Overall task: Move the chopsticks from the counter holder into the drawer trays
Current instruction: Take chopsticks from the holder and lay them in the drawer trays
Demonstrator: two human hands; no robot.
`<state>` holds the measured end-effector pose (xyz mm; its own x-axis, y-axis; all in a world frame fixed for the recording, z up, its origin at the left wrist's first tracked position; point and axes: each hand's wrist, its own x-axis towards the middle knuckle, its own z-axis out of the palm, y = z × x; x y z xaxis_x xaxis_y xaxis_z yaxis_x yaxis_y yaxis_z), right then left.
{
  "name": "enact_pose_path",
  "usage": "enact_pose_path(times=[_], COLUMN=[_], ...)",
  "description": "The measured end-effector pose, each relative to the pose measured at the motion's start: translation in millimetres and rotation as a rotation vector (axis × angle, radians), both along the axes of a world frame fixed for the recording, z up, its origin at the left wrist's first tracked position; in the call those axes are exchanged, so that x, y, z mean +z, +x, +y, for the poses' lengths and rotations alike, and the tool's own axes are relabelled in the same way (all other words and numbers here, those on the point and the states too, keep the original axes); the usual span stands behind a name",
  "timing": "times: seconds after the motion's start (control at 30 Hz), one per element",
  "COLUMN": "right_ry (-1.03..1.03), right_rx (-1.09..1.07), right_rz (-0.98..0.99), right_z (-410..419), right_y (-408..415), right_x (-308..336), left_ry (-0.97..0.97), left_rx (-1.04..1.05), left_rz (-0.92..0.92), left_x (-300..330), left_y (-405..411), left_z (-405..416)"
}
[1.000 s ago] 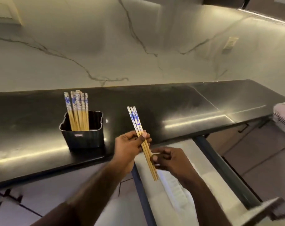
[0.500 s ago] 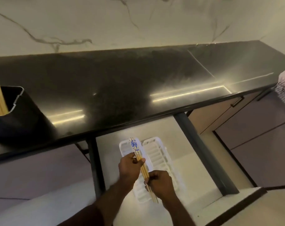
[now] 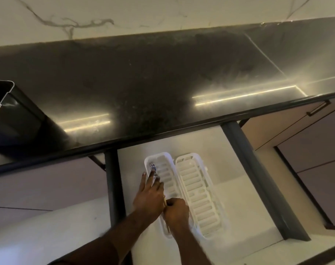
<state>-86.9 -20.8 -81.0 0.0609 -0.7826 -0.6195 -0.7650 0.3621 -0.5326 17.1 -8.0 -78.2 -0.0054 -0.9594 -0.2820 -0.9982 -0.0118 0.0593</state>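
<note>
Where both hands [image 3: 163, 201] meet, chopsticks [image 3: 153, 167] beneath, along the left tray [image 3: 167, 159].

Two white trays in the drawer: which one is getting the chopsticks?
The left tray: both hands are over it, blue-patterned chopsticks at its far end. The right tray holds nothing.

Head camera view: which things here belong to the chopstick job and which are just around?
Job: chopsticks, left tray, right tray, black holder, drawer, left hand, right hand.

Just around: countertop, marble wall, cabinet handle.
</note>
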Motion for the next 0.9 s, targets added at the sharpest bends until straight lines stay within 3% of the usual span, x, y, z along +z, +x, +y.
enact_pose_path(times=[0.33,0.6,0.73,0.9], right_ry=[-0.216,-0.293,-0.265,-0.327], right_rx=[0.194,0.353,0.314,0.225], right_rz=[0.243,0.21,0.193,0.137], right_z=[9,16,15,3], right_y=[-2,-7,-8,-8], right_x=[-10,-17,-9,24], left_ry=[0.052,0.108,0.138,0.042], left_rx=[-0.115,-0.192,-0.192,-0.174], left_rz=[-0.073,-0.143,-0.173,-0.105], left_x=[-8,-8,-2,19], left_y=[2,0,0,8], left_z=[-2,-7,-9,-12])
